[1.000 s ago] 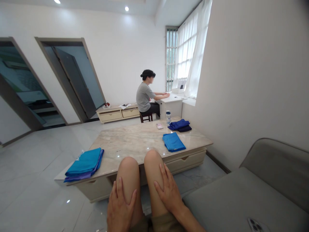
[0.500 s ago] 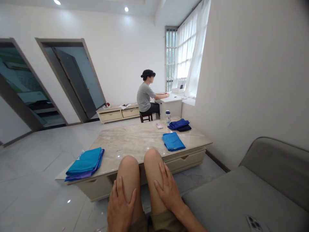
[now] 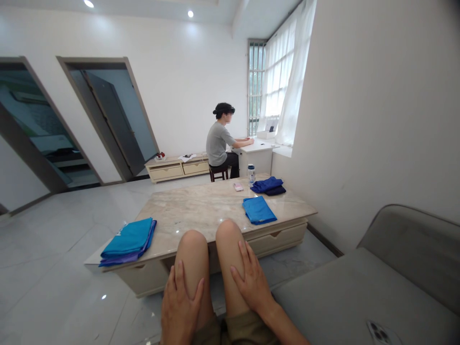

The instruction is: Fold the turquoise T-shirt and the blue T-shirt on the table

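Observation:
My left hand [image 3: 180,302] rests on my left thigh, fingers stretched and thumb apart. On my right thigh lies my right hand [image 3: 253,282], also open and holding nothing. Both knees are bent in front of a low marble-topped table [image 3: 201,201]. A folded stack of blue and purple cloth [image 3: 127,239] lies at the table's left end. Toward the right is a folded bright blue cloth [image 3: 259,210]. Behind it sits a dark blue folded cloth [image 3: 268,185], beside a clear bottle with a blue cap [image 3: 251,175] and a small pink packet [image 3: 237,186].
A grey sofa [image 3: 352,297] is at my right, with a phone [image 3: 379,331] on its seat. Beyond the table, a person in a grey shirt [image 3: 217,143] sits on a stool at a white desk [image 3: 257,158]. A low cabinet [image 3: 167,171] stands along the back wall.
The whole view has shifted very slightly to the right. Both hands stay on the thighs, and the cloths and bottle keep their places on the table.

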Demonstrator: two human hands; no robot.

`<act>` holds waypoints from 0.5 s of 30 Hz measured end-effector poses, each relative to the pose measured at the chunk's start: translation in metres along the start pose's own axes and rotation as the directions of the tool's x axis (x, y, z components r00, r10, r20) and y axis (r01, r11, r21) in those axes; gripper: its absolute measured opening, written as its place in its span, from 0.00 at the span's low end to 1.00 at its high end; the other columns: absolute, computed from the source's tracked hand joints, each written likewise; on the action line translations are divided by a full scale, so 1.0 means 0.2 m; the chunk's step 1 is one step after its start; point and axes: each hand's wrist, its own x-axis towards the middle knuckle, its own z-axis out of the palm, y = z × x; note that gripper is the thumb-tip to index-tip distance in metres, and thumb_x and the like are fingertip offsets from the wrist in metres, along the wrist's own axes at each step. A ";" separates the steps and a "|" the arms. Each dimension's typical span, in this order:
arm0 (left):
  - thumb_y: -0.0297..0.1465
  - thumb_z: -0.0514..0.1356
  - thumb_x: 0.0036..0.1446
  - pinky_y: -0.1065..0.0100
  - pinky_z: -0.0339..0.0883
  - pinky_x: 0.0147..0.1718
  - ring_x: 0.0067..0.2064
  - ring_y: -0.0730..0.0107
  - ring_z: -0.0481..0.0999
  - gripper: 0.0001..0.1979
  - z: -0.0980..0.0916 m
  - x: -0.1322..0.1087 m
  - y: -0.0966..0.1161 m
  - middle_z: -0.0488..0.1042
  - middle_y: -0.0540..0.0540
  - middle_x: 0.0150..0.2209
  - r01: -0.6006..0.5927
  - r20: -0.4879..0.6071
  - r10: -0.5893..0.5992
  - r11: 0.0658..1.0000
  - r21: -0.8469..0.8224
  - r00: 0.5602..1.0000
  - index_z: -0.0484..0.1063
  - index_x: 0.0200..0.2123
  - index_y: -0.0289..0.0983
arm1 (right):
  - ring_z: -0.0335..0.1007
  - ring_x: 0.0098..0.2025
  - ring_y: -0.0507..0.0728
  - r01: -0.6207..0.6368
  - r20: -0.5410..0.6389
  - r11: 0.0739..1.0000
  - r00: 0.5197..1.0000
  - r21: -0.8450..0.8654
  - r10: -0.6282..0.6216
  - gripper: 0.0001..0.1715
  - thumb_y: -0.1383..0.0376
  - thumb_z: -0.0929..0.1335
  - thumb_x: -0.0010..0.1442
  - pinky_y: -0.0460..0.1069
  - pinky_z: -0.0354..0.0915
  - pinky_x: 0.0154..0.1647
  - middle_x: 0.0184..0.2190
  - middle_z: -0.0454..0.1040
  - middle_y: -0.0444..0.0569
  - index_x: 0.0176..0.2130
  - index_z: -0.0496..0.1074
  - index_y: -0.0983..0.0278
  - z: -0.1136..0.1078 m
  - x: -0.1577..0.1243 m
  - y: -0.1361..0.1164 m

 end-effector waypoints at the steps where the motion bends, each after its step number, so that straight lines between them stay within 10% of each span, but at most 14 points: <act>1: 0.53 0.52 0.74 0.44 0.75 0.60 0.66 0.37 0.75 0.41 0.00 0.00 0.00 0.68 0.25 0.71 0.001 -0.002 -0.001 1.000 0.005 1.000 0.55 0.79 0.32 | 0.59 0.78 0.70 -0.002 0.001 1.000 1.000 0.008 0.002 0.48 0.55 0.66 0.76 0.67 0.66 0.75 0.80 0.56 0.56 0.84 0.43 0.51 0.00 0.00 0.00; 9: 0.50 0.54 0.73 0.44 0.76 0.57 0.64 0.36 0.77 0.42 -0.06 -0.02 0.12 0.66 0.23 0.72 0.012 -0.015 -0.011 0.999 0.049 1.000 0.52 0.80 0.32 | 0.55 0.80 0.67 -0.121 0.182 0.968 0.980 0.218 0.081 0.47 0.52 0.68 0.74 0.65 0.59 0.79 0.80 0.55 0.56 0.82 0.50 0.54 -0.07 0.01 0.03; 15: 0.47 0.63 0.65 0.41 0.78 0.55 0.64 0.33 0.77 0.52 0.06 -0.05 -0.08 0.63 0.28 0.75 -0.002 0.069 0.003 1.000 -0.017 0.998 0.42 0.83 0.43 | 0.79 0.61 0.65 -0.454 0.383 0.811 0.870 0.369 0.312 0.32 0.46 0.66 0.73 0.60 0.75 0.63 0.61 0.81 0.59 0.64 0.77 0.62 -0.04 0.36 0.37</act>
